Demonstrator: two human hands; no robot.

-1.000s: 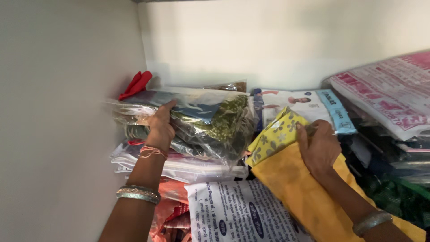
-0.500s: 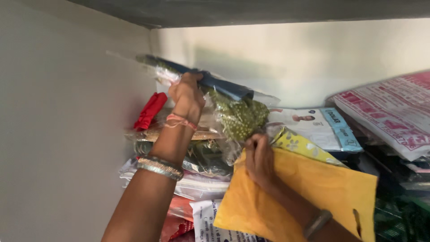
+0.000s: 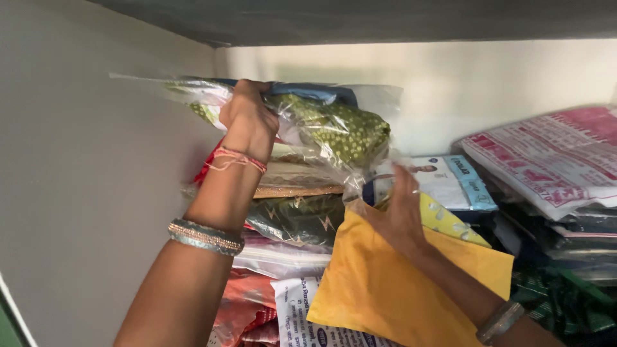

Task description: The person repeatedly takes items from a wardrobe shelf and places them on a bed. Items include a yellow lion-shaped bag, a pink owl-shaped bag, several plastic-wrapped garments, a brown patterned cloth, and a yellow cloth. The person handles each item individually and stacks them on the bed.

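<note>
Clear plastic packet (image 3: 321,125): one, raised in left hand (image 3: 247,119) grip | yellow cloth bag (image 3: 385,283): one, right hand (image 3: 402,215) grasping

Shelf packed: stacked clear packets (image 3: 289,218) left, printed bundles (image 3: 553,160) right. Open gap only beneath lifted green packet (image 3: 334,125), part-blocked by yellow bag (image 3: 379,283); bare wall (image 3: 96,160) alongside.

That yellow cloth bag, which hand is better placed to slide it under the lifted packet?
Probably the right hand: it already grips the yellow cloth bag at its top edge, just below the gap. The left hand is occupied holding the clear packet of green fabric above the stack.
</note>
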